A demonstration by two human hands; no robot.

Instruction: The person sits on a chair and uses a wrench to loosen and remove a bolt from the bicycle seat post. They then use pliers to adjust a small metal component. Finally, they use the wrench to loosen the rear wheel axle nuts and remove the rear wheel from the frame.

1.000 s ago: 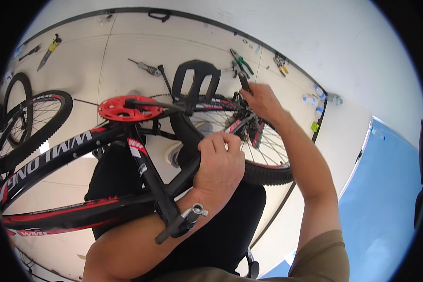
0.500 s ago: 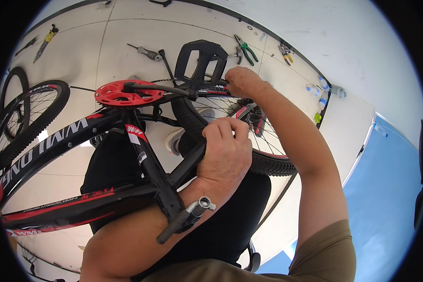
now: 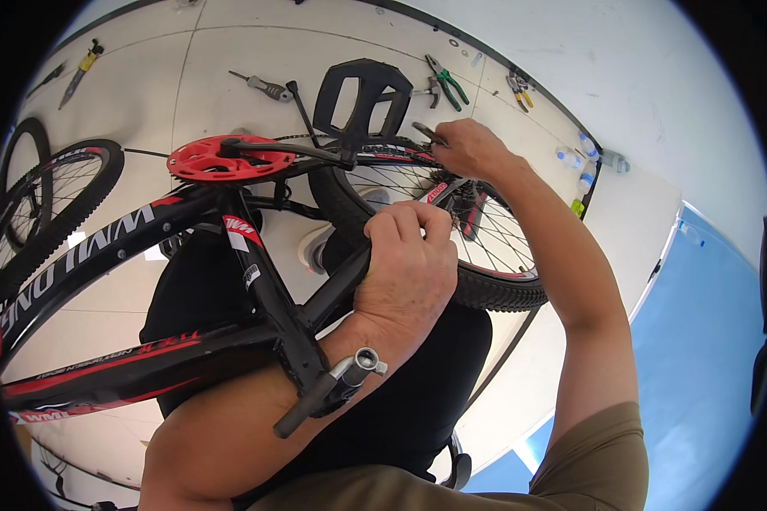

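A black bicycle frame [image 3: 85, 255] with red and white markings lies across my lap. My left hand [image 3: 407, 264] is closed round a thin black frame tube [image 3: 332, 294] near the seat clamp [image 3: 362, 362]. On the far side, my right hand [image 3: 473, 149] is shut on a metal wrench [image 3: 427, 133], whose rounded end sticks out to the left; the rest is hidden in the fist. Below that hand is the rear wheel [image 3: 507, 298] with its sprockets [image 3: 462, 198]. The red chainring [image 3: 230, 159], crank and black pedal [image 3: 362, 102] are left of it.
A grey-handled screwdriver [image 3: 268, 88], green pliers [image 3: 448, 83], yellow-handled pliers [image 3: 520, 91] and a yellow-and-black tool [image 3: 81, 72] lie on the tiled floor. Plastic bottles [image 3: 568, 157] stand at the right wall. Another wheel [image 3: 102, 183] is at the left.
My right hand has shifted slightly right, and the wrench end now shows beyond its fingers. My left hand keeps its grip on the tube.
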